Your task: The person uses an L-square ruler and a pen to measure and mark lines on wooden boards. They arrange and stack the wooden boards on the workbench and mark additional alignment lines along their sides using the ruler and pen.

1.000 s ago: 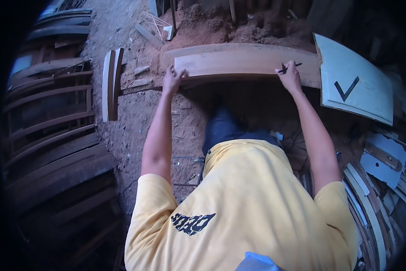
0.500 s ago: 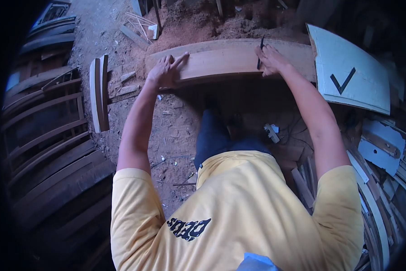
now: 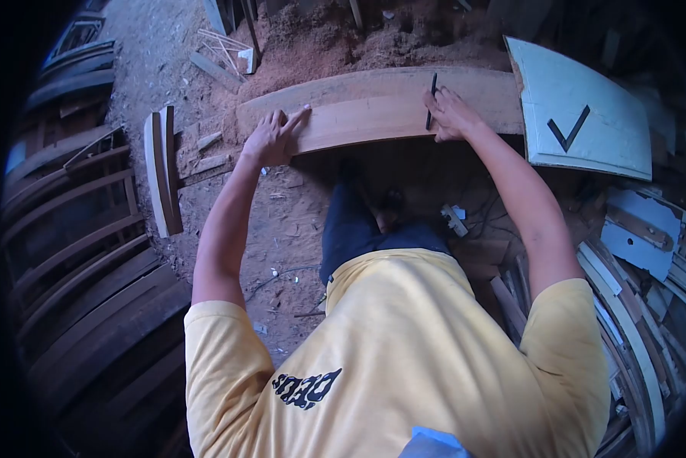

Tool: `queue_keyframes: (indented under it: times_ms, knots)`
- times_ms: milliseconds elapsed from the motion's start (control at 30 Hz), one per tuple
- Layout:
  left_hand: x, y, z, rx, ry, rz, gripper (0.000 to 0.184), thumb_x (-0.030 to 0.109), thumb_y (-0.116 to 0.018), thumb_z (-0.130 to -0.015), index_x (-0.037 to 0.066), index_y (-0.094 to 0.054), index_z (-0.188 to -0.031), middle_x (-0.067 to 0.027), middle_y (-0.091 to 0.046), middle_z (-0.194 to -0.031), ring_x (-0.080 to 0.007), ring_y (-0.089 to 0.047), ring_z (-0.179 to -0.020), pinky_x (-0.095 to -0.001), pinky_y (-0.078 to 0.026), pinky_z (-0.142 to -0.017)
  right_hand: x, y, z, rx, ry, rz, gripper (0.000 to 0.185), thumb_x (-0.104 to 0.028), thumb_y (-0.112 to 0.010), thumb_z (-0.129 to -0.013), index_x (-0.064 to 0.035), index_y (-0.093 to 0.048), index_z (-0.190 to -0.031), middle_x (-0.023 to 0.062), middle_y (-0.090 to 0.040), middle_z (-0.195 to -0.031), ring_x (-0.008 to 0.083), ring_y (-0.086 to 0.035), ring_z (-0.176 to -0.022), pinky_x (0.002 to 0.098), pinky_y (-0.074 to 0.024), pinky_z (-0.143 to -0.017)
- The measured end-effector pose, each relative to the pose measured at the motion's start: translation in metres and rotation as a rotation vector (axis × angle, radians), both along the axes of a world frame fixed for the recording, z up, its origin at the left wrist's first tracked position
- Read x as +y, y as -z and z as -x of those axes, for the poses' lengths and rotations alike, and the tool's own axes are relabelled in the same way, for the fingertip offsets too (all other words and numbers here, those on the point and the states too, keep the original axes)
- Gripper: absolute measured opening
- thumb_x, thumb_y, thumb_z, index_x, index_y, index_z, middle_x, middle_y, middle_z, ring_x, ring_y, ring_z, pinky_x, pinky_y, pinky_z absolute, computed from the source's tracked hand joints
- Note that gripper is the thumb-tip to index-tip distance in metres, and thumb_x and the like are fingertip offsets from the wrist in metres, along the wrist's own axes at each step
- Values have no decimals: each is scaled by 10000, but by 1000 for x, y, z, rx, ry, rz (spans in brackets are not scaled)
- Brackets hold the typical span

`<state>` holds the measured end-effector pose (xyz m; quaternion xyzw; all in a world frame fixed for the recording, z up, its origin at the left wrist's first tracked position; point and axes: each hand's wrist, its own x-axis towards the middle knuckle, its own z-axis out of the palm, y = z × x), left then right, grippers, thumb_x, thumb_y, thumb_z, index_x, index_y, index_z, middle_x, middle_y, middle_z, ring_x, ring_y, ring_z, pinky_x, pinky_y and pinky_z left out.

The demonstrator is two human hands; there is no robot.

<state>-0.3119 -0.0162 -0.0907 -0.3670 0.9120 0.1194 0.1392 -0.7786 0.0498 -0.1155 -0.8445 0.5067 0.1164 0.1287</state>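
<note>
Near plank (image 3: 358,119), black checkmark (image 3: 577,128)

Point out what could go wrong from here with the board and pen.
The left hand is on the left end of the pale wooden board, so the board might pivot on the wider plank beneath. Its near edge borders the dark space before the person's legs, so a pull that way could tip it. The black pen in the right hand might slip.

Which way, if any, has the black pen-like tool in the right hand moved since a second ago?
Yes, leftward in view: the black pen-like tool is now farther from the left edge of the white panel.
</note>
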Motion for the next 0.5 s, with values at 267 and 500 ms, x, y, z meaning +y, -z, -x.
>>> queue_keyframes:
  times_ms: [267,500]
  knots:
    - [3,-2,1,-26,43,42,1190,218,-821,-711,222,-146,-1692,-211,-566,-1258,-371,-553,-1181,-477,-475,-1032,8,18,7,-7,2,61,1234,-429,-936,-661,-12,-217,-1572,302,-469,-1456,481,-404,-1429,513,-325,-1230]
    - [13,2,-12,125,-38,166,1423,349,-1001,-519,242,-188,-1683,-262,-443,-1513,-442,-410,-1439,-537,-330,-1232,23,-17,6,-465,317,25,1282,-429,-962,-649,-70,-178,-1597,303,-453,-1497,509,-417,-1427,516,-308,-1236]
